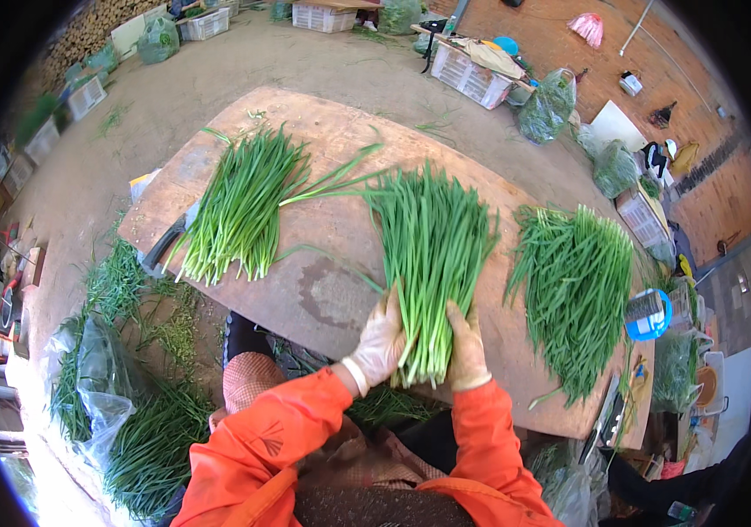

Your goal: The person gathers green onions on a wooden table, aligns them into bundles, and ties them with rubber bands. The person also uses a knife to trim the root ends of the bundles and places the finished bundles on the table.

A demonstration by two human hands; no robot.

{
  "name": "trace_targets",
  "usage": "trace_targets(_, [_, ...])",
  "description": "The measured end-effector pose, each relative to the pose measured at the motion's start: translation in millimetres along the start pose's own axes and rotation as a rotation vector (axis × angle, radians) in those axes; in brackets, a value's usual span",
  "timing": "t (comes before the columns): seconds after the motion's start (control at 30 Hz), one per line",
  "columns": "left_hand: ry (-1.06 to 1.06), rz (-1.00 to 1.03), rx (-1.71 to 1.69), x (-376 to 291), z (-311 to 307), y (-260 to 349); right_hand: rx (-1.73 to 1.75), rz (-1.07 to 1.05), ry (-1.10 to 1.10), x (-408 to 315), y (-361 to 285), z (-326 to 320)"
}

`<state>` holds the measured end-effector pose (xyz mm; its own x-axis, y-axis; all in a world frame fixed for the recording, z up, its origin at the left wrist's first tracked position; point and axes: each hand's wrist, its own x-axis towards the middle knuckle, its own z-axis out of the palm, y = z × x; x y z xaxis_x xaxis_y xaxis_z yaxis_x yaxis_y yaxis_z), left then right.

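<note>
Between my gloved left hand (381,342) and gloved right hand (468,346) is a thick bundle of garlic chives (435,244). The hands grip it from both sides near the pale stem ends, which point towards me; its green tips lie on the wooden board (329,250). A second pile of chives (244,204) lies to the left, stem ends towards me, with a few stray leaves (336,178) reaching right. Over on the right, a third pile (576,296) has its pale ends facing away. A black-handled knife (166,244) sits partly under the left pile.
Loose chives (158,428) and a plastic bag (102,382) are on the ground at my left. A long blade (601,415) rests at the board's right edge, near a blue-rimmed container (651,316). Across the floor stand white crates (468,76) and bags of greens (548,105).
</note>
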<state>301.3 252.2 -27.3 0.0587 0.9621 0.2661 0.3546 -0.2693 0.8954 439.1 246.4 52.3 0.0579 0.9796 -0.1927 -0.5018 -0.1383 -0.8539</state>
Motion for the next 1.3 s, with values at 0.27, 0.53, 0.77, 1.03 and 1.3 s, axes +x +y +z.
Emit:
trace_targets(0.27, [-0.240, 0.022, -0.423, -52, -49, 57, -0.081, -0.002, 0.263, -90, -8, -33])
trace_targets(0.53, [-0.310, -0.284, -0.399, -44, -78, 63, -0.300, -0.057, 0.189, -129, -25, -48])
trace_targets(0.77, [-0.219, 0.170, 0.387, -53, -36, 81, -1.037, -0.180, 0.011, -111, -37, -35])
trace_targets(1.03, [-0.317, 0.155, 0.355, -59, -40, 88, -0.865, 0.029, -0.098, -89, -42, -38])
trace_targets(1.3, [-0.304, 0.138, 0.056, -58, -53, 81, -0.644, 0.196, -0.013, -93, -71, -54])
